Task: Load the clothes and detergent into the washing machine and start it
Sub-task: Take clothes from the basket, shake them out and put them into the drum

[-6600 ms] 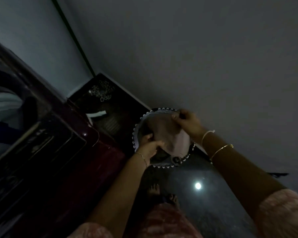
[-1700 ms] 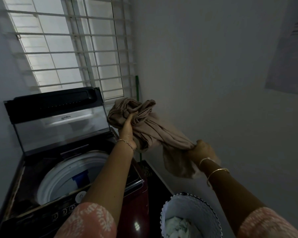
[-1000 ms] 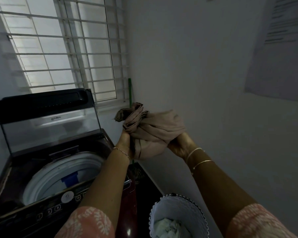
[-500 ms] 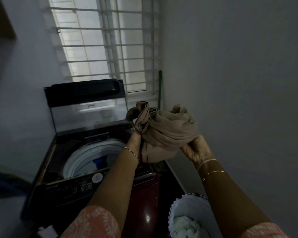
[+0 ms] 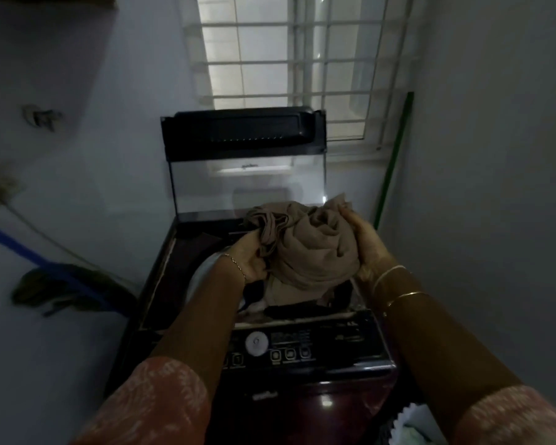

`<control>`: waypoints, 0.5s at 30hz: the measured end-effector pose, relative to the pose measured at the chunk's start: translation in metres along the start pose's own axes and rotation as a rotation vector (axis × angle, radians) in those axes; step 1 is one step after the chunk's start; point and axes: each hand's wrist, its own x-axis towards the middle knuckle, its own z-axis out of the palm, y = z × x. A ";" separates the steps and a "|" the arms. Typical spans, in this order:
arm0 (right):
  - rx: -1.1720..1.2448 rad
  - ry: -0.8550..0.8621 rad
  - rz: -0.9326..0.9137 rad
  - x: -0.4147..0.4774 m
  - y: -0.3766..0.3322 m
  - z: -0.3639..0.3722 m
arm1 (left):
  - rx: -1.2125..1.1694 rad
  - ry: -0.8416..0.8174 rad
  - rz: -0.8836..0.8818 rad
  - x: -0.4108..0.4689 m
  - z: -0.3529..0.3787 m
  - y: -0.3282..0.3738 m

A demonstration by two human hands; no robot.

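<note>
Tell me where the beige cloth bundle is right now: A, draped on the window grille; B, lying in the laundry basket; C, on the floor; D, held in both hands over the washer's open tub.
D: the left hand and right hand grip the beige cloth bundle above the washing machine, its lid raised.

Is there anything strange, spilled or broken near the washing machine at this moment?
Nothing stands out. The washing machine has its lid up, and the left hand and right hand hold the bunched beige cloth over the drum opening. No spill shows.
</note>
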 end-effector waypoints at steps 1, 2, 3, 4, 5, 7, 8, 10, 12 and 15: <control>-0.046 -0.013 0.032 0.018 0.006 0.003 | 0.013 0.052 -0.034 0.016 -0.014 0.001; -0.084 -0.016 0.065 0.034 0.013 0.006 | 0.022 0.067 -0.065 0.031 -0.028 0.001; -0.124 -0.002 0.092 0.050 0.020 0.008 | 0.046 0.103 -0.080 0.049 -0.042 0.000; -0.162 0.013 0.112 0.066 0.029 0.008 | 0.059 0.138 -0.087 0.060 -0.050 0.000; -0.190 0.026 0.131 0.081 0.038 0.007 | 0.063 0.181 -0.094 0.070 -0.059 -0.002; -0.250 0.063 0.186 0.107 0.058 0.002 | 0.043 0.242 -0.121 0.086 -0.075 -0.008; -0.281 0.089 0.206 0.119 0.068 -0.003 | 0.031 0.251 -0.151 0.095 -0.083 -0.013; -0.308 0.128 0.233 0.138 0.086 -0.014 | -0.001 0.246 -0.224 0.112 -0.096 -0.022; -0.298 0.148 0.258 0.153 0.103 -0.024 | -0.018 0.271 -0.270 0.125 -0.102 -0.027; -0.353 0.169 0.307 0.172 0.121 -0.038 | 0.138 0.328 -0.288 0.154 -0.117 -0.045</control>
